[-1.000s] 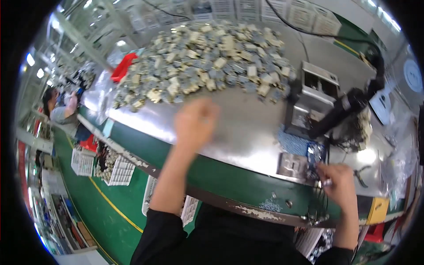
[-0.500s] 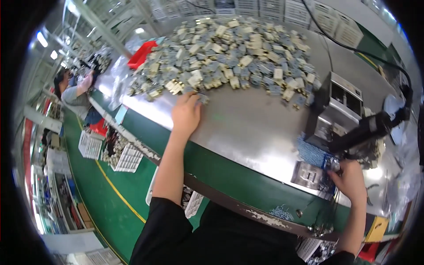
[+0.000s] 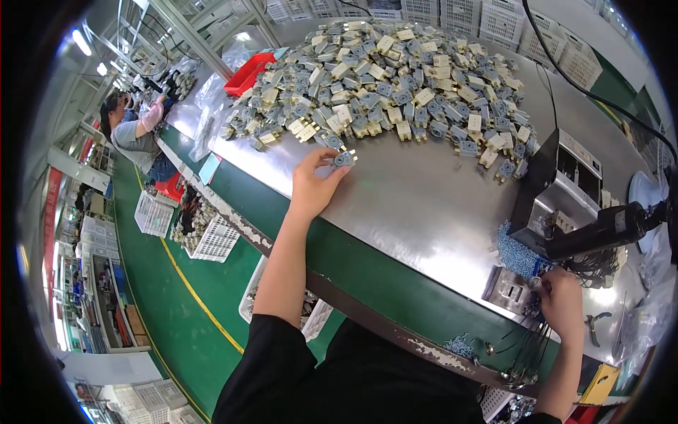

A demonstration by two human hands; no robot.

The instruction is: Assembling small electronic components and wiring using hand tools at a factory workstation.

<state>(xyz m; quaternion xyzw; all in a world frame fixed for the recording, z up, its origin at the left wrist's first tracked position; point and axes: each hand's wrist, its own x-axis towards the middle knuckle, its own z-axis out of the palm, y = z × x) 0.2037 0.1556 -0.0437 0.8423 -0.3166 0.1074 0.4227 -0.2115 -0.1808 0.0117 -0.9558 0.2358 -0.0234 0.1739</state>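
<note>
My left hand point(image 3: 315, 187) pinches a small grey plug-like part point(image 3: 343, 160) with brass prongs between thumb and fingers. It is just in front of a large heap of similar grey and cream parts point(image 3: 395, 92) on the metal tabletop. At the right, the fingers of my right hand point(image 3: 563, 302) are curled together beside a slotted metal block point(image 3: 507, 290). Whatever lies between those fingertips is too small and hidden to name. Next to the block is a spread of tiny light-blue pieces point(image 3: 519, 253).
A boxy metal machine point(image 3: 561, 184) and a black cylindrical arm point(image 3: 597, 232) stand at the right. Pliers point(image 3: 595, 328) lie beyond my right wrist. A red bin point(image 3: 248, 73) sits behind the heap's left end. Another person point(image 3: 138, 131) works at the far left.
My left hand has picked up a grey part from the heap's near edge and tilted it up. My right hand stays by the metal block. The whole view has shifted slightly.
</note>
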